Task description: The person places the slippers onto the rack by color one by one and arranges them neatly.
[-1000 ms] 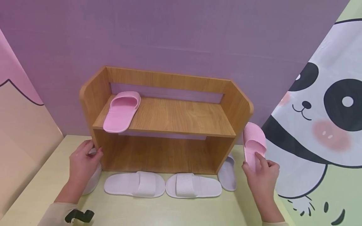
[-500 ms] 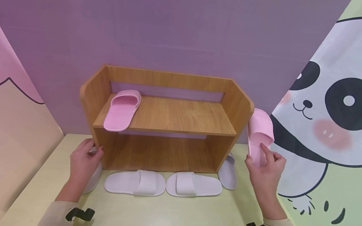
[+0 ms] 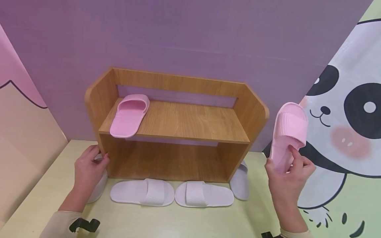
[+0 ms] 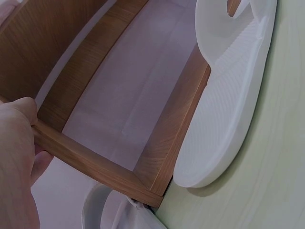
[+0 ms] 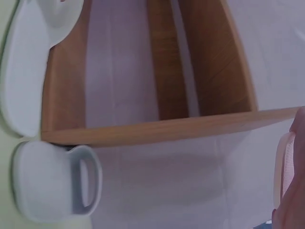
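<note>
My right hand (image 3: 290,181) pinches a pink slipper (image 3: 288,132) by its heel end, thumb on one edge and fingers on the insole. The slipper is up in the air to the right of the wooden rack (image 3: 178,120), its ribbed strap facing me. My left hand (image 3: 89,168) grips the front edge of the rack's left side panel; in the left wrist view the thumb lies on one face and a fingertip shows behind. Another pink slipper (image 3: 129,115) lies at the left end of the upper shelf, heel toward me.
Two white slippers (image 3: 143,192) lie sideways on the table (image 3: 166,224) along the rack's front. One more white slipper (image 3: 239,181) lies by the rack's right side. At the left side, a white slipper (image 3: 99,188) is partly hidden by my left hand. Walls stand behind and on both sides.
The right hand has lifted the pink slipper up and to the right, away from the rack's side. My left hand stays on the left panel.
</note>
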The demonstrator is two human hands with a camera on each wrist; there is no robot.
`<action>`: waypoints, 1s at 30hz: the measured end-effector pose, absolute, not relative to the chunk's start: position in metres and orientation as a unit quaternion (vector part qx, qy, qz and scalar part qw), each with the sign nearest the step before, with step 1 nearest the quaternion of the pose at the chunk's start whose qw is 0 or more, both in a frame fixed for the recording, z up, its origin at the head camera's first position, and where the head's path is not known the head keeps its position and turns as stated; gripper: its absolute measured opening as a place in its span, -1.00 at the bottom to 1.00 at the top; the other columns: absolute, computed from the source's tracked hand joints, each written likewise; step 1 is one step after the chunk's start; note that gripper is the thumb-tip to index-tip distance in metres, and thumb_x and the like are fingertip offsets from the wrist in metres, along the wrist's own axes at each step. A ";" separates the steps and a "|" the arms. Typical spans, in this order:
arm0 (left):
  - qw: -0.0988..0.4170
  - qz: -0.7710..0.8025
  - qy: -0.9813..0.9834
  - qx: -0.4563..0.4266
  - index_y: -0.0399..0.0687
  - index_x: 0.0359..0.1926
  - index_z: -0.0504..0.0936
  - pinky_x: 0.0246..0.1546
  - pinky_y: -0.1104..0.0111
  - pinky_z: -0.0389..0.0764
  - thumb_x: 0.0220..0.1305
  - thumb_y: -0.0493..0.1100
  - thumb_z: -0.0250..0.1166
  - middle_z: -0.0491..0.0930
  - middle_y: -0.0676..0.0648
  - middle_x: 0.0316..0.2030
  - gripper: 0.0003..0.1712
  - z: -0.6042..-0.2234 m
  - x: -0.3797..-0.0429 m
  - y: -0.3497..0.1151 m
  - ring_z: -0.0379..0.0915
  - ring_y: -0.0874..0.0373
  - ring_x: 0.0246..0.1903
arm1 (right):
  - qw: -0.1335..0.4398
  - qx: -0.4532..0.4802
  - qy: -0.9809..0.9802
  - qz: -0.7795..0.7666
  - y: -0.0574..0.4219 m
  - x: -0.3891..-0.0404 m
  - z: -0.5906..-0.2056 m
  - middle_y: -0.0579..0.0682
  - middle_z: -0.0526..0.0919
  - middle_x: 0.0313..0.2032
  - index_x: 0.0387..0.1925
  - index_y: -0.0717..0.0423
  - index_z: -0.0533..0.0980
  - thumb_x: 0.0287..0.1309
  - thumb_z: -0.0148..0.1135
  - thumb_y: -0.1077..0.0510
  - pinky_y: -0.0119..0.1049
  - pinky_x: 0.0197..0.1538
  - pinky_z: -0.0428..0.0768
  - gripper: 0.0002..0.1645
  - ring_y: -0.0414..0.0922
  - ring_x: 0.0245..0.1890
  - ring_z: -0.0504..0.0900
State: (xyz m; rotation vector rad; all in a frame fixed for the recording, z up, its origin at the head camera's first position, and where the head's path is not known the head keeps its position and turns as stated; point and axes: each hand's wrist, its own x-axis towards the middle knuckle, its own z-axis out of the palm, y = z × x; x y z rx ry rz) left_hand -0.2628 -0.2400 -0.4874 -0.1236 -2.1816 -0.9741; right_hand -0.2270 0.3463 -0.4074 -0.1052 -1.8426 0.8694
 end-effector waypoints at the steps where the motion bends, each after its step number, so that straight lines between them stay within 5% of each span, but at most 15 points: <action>1: 0.367 -0.379 -0.848 -0.048 -0.29 0.20 0.75 -0.19 0.90 0.35 0.27 -0.42 0.58 0.71 -0.31 0.07 -0.53 -0.487 -0.263 -0.240 0.73 -0.40 0.01 | 0.527 -0.040 -0.764 0.369 0.344 -0.226 -0.404 -0.42 0.18 0.08 0.42 0.04 0.62 0.01 0.56 0.31 -0.51 -0.09 0.39 -0.16 -0.35 0.11 0.28; 13: 0.386 -0.378 -0.840 -0.053 -0.35 0.12 0.76 -0.16 0.90 0.36 0.23 -0.52 0.55 0.74 -0.30 0.01 -0.57 -0.485 -0.264 -0.236 0.76 -0.35 -0.03 | 0.548 0.047 -0.734 0.398 0.288 -0.190 -0.356 -0.31 0.26 0.08 0.35 0.29 0.63 -0.06 0.45 0.39 -0.44 -0.14 0.36 -0.20 -0.30 -0.03 0.32; 19: 0.375 -0.384 -0.843 -0.043 -0.31 0.17 0.75 -0.17 0.89 0.36 0.26 -0.46 0.57 0.72 -0.31 0.06 -0.55 -0.488 -0.263 -0.237 0.73 -0.39 0.01 | 0.535 0.069 -0.747 0.388 0.290 -0.199 -0.366 -0.32 0.26 0.13 0.39 0.19 0.63 -0.10 0.51 0.35 -0.40 -0.13 0.38 -0.12 -0.24 0.01 0.36; 23: 0.377 -0.384 -0.842 -0.043 -0.30 0.18 0.76 -0.16 0.84 0.44 0.27 -0.45 0.56 0.72 -0.29 0.06 -0.55 -0.488 -0.263 -0.236 0.75 -0.38 0.01 | 0.515 0.073 -0.767 0.375 0.291 -0.207 -0.376 -0.35 0.27 0.19 0.44 0.05 0.62 -0.11 0.57 0.30 -0.43 -0.08 0.44 -0.06 -0.24 0.22 0.33; 30: 0.389 -0.379 -0.838 -0.052 -0.33 0.16 0.75 -0.14 0.91 0.32 0.27 -0.49 0.53 0.74 -0.29 0.02 -0.57 -0.487 -0.263 -0.235 0.78 -0.36 -0.04 | 0.477 0.114 -0.785 0.378 0.271 -0.209 -0.377 0.01 0.39 0.21 0.45 0.01 0.62 -0.16 0.62 0.31 -0.40 0.04 0.47 -0.01 -0.16 0.30 0.29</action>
